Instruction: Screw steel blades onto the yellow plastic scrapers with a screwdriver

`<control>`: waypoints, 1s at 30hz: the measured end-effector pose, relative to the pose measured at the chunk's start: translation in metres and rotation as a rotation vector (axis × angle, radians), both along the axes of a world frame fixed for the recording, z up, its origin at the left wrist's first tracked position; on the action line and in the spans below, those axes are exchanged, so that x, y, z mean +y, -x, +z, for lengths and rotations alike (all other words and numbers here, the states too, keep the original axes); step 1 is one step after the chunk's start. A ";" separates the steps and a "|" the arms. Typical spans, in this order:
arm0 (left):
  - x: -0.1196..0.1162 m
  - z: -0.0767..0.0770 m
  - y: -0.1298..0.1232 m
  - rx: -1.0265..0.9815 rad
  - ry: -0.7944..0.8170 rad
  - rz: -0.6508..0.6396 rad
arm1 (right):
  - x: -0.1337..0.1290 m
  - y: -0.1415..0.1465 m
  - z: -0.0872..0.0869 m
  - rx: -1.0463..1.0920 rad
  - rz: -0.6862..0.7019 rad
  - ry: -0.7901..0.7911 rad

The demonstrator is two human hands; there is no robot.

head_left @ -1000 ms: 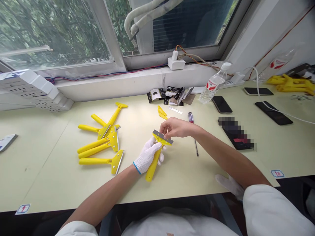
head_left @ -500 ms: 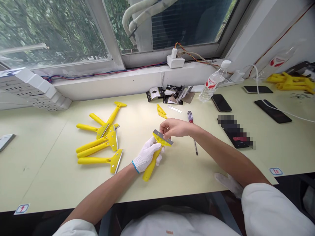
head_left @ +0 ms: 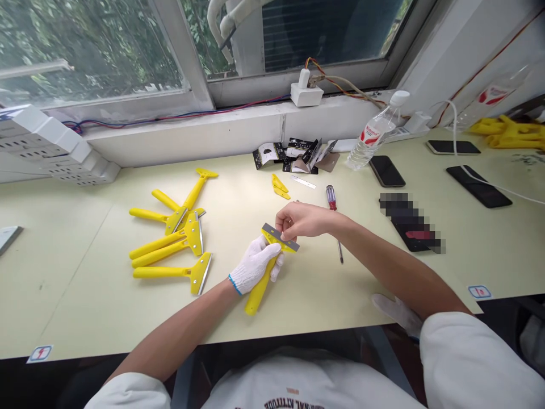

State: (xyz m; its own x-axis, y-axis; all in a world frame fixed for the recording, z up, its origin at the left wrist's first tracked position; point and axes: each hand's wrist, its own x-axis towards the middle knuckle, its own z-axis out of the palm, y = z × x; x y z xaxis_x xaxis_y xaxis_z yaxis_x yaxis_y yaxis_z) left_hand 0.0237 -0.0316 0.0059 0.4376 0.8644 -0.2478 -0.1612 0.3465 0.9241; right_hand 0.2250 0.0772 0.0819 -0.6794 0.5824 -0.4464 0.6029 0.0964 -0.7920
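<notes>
In my left hand (head_left: 255, 264), which wears a white knitted glove with a blue cuff edge, is a yellow scraper (head_left: 258, 295), gripped around its handle with the head pointing away from me. A grey scraper blade (head_left: 272, 232) lies across that head. My bare right hand (head_left: 300, 220) has its thumb and fingertips closed at the blade, partly hiding it. Beyond the hands are a small yellow clamp plate (head_left: 280, 186) and a loose blade (head_left: 304, 182). A screwdriver (head_left: 331, 197) lies right of my right hand, partly covered by the wrist.
Several yellow scrapers (head_left: 198, 274) with blades lie at the left. Black packaging cards (head_left: 269, 154) are near the wall. A water bottle (head_left: 374, 133) and several phones (head_left: 387, 171) are at the right. A white glove (head_left: 398, 313) rests at the front edge; white boxes (head_left: 55, 145) stand far left.
My view has shifted slightly. Both hands stay together at the scraper head, and the blade now sits a little differently across it, showing more of its length. The other things lie as before.
</notes>
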 end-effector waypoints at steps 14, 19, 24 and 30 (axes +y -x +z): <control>-0.002 0.006 0.000 0.085 0.029 0.002 | -0.002 -0.004 0.001 0.026 0.136 -0.015; -0.002 0.011 -0.001 0.109 0.019 -0.003 | -0.003 -0.001 -0.004 0.053 0.064 -0.029; -0.003 0.009 -0.001 0.098 0.005 -0.008 | -0.005 0.000 0.000 0.021 0.096 -0.057; -0.002 0.004 0.002 0.146 -0.052 -0.043 | -0.007 0.002 0.006 -0.011 0.096 -0.030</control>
